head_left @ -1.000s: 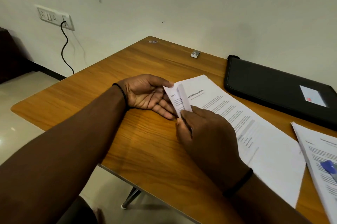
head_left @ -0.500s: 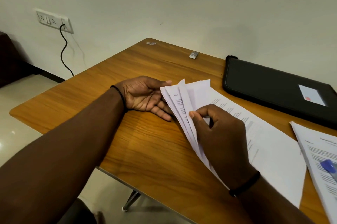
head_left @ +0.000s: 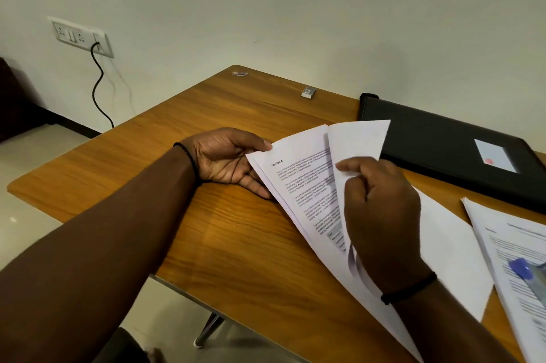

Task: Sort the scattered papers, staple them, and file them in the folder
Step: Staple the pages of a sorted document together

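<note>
Grainy wooden table (head_left: 236, 229) carries a flat black folder (head_left: 443, 152) by the wall. Left hand (head_left: 227, 161) lies palm-up, fingers relaxed under the fanned white papers (head_left: 304, 185); right hand (head_left: 381, 206) pinches 1 lifted smooth sheet (head_left: 357, 141).

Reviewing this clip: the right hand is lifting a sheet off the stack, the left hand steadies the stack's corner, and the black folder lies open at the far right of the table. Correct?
Not quite. The head view shows the black folder lying closed, not open. The rest holds: the right hand lifts a sheet off the stack, the left hand steadies its corner.
</note>
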